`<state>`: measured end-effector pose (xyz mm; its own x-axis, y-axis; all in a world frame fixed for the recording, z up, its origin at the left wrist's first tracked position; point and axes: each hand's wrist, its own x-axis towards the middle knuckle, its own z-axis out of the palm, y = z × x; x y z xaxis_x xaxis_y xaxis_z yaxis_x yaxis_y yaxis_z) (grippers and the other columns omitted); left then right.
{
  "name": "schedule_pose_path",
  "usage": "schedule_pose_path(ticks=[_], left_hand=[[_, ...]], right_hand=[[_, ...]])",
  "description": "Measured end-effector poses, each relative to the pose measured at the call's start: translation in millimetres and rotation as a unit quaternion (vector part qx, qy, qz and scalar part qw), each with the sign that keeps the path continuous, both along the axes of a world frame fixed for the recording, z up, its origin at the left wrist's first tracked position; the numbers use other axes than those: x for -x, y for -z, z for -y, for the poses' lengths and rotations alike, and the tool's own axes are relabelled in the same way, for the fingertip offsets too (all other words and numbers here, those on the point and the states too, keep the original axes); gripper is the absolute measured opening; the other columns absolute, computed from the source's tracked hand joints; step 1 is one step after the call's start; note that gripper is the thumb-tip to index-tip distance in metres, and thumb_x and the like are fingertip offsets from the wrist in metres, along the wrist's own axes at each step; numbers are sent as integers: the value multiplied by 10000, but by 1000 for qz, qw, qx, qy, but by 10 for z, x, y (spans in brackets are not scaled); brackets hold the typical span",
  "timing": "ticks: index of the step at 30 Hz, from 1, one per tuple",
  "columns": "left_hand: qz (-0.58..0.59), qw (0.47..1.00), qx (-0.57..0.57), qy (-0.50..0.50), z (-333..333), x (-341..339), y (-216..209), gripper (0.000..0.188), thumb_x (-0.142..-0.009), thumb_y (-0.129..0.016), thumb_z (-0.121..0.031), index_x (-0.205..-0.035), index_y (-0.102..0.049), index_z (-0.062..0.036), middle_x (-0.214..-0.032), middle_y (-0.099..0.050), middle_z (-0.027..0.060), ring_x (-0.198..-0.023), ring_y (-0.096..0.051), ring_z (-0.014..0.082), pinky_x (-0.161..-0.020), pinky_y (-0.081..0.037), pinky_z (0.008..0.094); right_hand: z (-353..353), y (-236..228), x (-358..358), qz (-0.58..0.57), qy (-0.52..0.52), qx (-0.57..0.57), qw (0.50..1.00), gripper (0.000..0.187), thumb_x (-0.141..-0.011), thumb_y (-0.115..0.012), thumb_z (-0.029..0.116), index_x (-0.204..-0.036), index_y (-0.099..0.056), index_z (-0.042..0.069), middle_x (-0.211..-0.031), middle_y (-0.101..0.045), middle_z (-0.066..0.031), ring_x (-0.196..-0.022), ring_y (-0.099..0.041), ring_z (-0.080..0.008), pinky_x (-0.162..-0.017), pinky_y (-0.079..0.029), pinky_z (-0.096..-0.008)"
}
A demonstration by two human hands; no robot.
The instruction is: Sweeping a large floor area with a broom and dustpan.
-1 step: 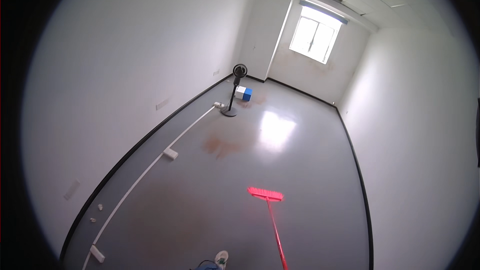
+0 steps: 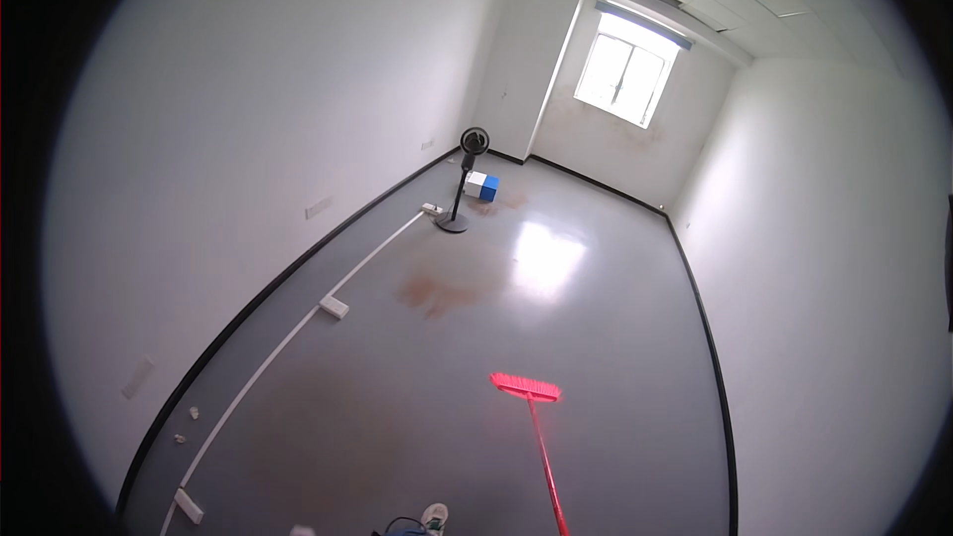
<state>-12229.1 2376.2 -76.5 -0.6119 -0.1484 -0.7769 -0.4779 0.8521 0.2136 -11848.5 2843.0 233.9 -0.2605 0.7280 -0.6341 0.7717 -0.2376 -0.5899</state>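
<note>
A pink-red broom reaches forward over the grey floor, right of centre. Its bristles point away from me, and its long red handle runs down out of the lower edge. Neither of my hands shows, so what grips the handle is hidden. A white shoe with a bit of blue clothing stands at the lower edge, left of the handle. Further left, a small pale shape pokes in, too little of it visible to name.
Brown smudges mark the floor ahead. A black stand fan and a blue-and-white box stand farther off. White cable trunking with power strips follows the left wall. Small white bits lie near the skirting.
The view has shifted very slightly, and the pale shape has come in at the lower edge. Broom and shoe sit almost where they were.
</note>
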Motion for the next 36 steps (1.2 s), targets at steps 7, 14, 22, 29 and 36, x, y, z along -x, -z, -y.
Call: schedule_pose_path(ticks=[7, 14, 22, 29, 36], left_hand=[[-215, 912, -244, 252, -4612, 2199, -1764, 477, -740, -434, -330, -1120, -430, -42, -1144, -438, 140, -1075, -394, 275, -892, -312, 335], [-210, 857, -323, 342, -6660, 3088, -2117, 428, -760, -418, -286, -1113, -424, -45, -1092, -475, 146, -1021, -443, 272, -855, -345, 317], [9, 974, -149, -168, -5822, 3966, -1555, 130, -728, -369, -134, -742, -474, -58, -575, -462, 73, -418, -433, 166, -338, -313, 281], [40, 921, -30, -385, -6008, 4438, -1949, 43, -734, -346, -72, -752, -379, -51, -604, -336, 106, -423, -327, 205, -377, -231, 319], [29, 915, -128, -381, -7970, 6188, -1771, 69, -739, -360, -94, -755, -423, -70, -583, -345, 98, -459, -372, 211, -374, -261, 322]], right_hand=[[-1056, 68, 1111, 53, -23, 1, 998, 321, -649, -550, 289, -642, -557, -32, -588, -529, -173, -540, -527, -244, -496, -402, -365], [-2560, 812, 1992, 89, -76, -30, 993, 408, -658, -529, 359, -701, -560, -45, -691, -540, -239, -712, -515, -376, -626, -388, -418], [-4724, 351, 3605, -8, 64, 26, 998, 317, -629, -586, 254, -575, -510, -49, -455, -478, -107, -406, -484, -192, -396, -371, -327], [-6273, -12, 4985, -1, 11, -38, 999, 284, -644, -565, 231, -594, -502, -41, -459, -461, -89, -380, -424, -162, -371, -358, -313], [-7424, -40, 6502, 29, -40, -10, 999, 316, -644, -531, 262, -660, -521, -53, -568, -495, -141, -542, -481, -260, -516, -378, -358]])
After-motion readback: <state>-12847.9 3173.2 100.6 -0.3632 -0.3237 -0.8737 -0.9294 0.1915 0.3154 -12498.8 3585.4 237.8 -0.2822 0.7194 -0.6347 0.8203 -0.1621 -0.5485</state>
